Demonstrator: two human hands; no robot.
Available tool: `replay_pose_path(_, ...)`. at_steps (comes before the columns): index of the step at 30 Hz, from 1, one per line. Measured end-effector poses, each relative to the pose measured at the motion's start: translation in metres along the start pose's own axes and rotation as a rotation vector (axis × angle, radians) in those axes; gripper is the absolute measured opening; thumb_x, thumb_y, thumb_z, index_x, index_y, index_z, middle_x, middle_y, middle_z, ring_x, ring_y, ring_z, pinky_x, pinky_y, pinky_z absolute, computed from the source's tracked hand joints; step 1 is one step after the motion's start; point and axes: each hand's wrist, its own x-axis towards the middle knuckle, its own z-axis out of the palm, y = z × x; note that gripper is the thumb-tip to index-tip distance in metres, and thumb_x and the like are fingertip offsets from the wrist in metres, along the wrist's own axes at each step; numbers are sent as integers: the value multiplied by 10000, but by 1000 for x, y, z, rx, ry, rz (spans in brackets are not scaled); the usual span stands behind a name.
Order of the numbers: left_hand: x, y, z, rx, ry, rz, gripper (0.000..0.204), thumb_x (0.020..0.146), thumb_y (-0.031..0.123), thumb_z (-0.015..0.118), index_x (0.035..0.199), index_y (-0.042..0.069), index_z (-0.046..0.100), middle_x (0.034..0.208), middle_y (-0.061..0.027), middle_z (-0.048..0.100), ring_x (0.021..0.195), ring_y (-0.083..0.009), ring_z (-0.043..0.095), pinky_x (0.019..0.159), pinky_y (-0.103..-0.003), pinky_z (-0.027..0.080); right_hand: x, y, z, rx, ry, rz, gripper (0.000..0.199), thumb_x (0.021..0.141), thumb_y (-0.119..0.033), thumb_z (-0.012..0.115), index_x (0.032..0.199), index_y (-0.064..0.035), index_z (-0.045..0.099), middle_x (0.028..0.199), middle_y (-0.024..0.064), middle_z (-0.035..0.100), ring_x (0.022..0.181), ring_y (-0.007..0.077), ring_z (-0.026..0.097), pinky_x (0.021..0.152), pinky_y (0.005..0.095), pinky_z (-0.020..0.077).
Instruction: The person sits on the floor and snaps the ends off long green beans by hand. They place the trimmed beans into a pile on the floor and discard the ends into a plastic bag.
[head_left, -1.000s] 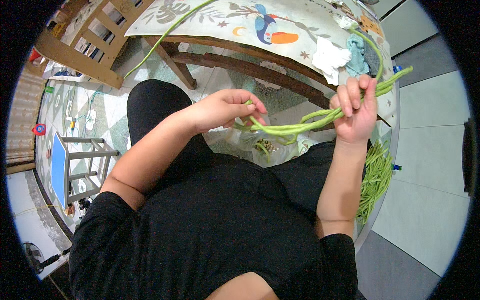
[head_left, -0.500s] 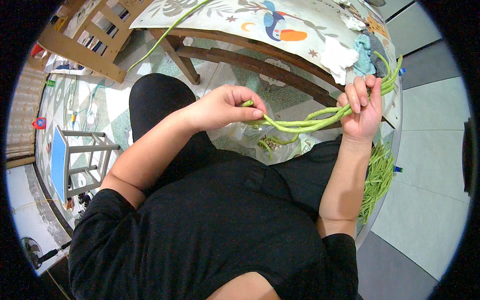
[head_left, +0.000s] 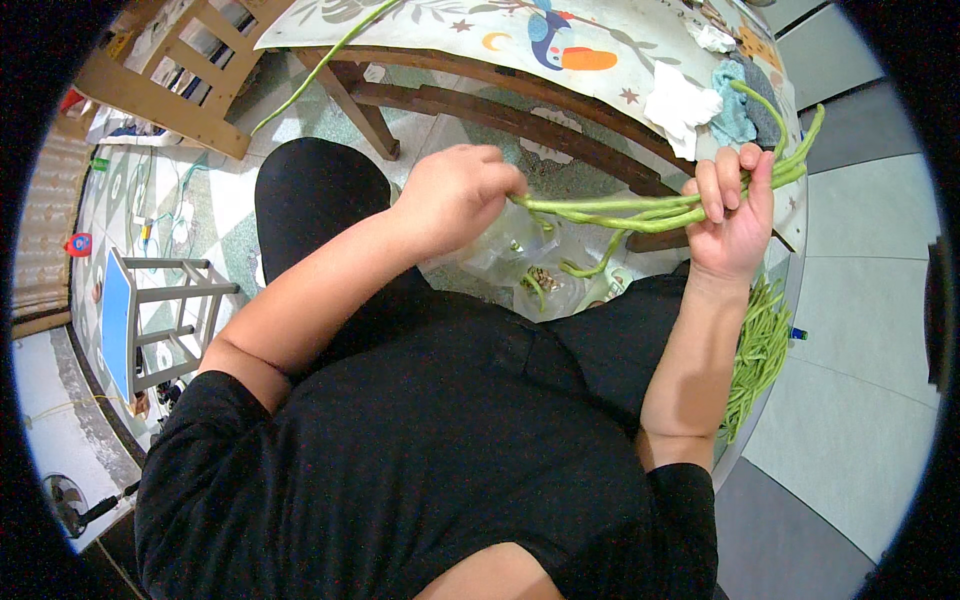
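A few long green beans stretch between my two hands above my lap. Closed in a fist, my left hand grips one end of them, its fingertips mostly hidden from view. My right hand is wrapped round the bunch farther along, palm up, and the free ends stick out past its thumb toward the table. One bean curls down below the bunch. Under the beans, a clear plastic bag with short bean pieces in it lies by my legs. A big heap of long beans sits beyond my right forearm.
Ahead stands a wooden table with a printed cover. White crumpled tissue and a teal cloth lie on its right end. A single long bean hangs over its left edge. A blue-topped stool is at left.
My left hand has turned over, its back now covering the bean end that stuck out before. My right hand has shifted slightly right with the beans, which are straighter between the hands.
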Motion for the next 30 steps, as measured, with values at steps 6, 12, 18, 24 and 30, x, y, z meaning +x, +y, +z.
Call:
replay_pose_path(6, -3, -26, 34, -863, 168, -581, 121, 814, 78, 441, 859, 54, 551, 749, -31, 548, 711, -180, 556, 636, -316, 446, -2, -3, 5, 120, -97, -24, 270, 912, -316, 331, 803, -117, 479, 522, -26, 300, 414, 82, 284, 419, 222, 234)
replay_pose_path(12, -23, -54, 93, -1437, -100, -1072, 166, 860, 148, 383, 961, 79, 496, 886, -40, 583, 798, -146, 555, 572, -245, 382, -7, -20, 10, 369, -210, -49, 268, 908, -274, 347, 811, -79, 504, 529, -20, 332, 404, 73, 305, 418, 228, 217)
replay_pose_path(18, -33, -21, 115, -1718, -495, -869, 335, 757, -10, 456, 1090, 31, 471, 1046, -123, 547, 838, -194, 565, 597, -248, 414, -11, -40, 24, 408, -218, -94, 217, 880, -214, 387, 754, -74, 495, 524, -43, 351, 416, 57, 329, 439, 224, 201)
replay_pose_path(24, -32, -1, 102, -2052, -734, -674, 382, 822, 100, 488, 1192, 78, 397, 1155, -82, 491, 901, -151, 544, 624, -225, 456, -23, -57, 29, 335, -148, -183, 207, 877, -224, 392, 749, -90, 484, 533, -54, 348, 445, 51, 344, 464, 230, 213)
replay_pose_path(30, -31, -9, 96, -2207, -402, -767, 364, 859, 257, 467, 1184, 106, 403, 1135, -44, 496, 881, -142, 548, 589, -218, 443, -32, -59, 32, 316, -94, -204, 213, 873, -223, 387, 729, -90, 470, 529, -53, 349, 437, 55, 348, 458, 228, 218)
